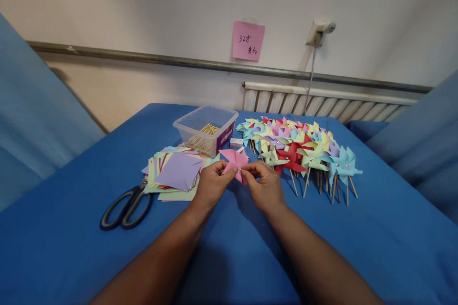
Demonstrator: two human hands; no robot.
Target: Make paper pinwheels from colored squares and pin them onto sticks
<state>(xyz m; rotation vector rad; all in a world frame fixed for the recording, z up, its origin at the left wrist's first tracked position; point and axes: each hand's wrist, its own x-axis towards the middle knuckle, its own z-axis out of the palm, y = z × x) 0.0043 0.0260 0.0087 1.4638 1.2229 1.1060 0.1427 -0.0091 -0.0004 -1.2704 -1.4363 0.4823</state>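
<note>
Both my hands meet over the blue table [71, 248] and pinch a folded pink paper pinwheel head [233, 160]. My left hand [212, 185] grips its left lower edge with closed fingers. My right hand [264, 187] pinches its lower right part, fingers pressed together. The pink paper is lifted a little above the cloth, between a stack of coloured paper squares [177, 172] on the left and a heap of finished pinwheels on sticks [300, 147] on the right.
Black-handled scissors [127, 207] lie left of the paper stack. A clear plastic box [205, 129] with wooden sticks stands behind it, a small white box [236, 142] beside it. A pink note [248, 41] hangs on the wall above a radiator [322, 102].
</note>
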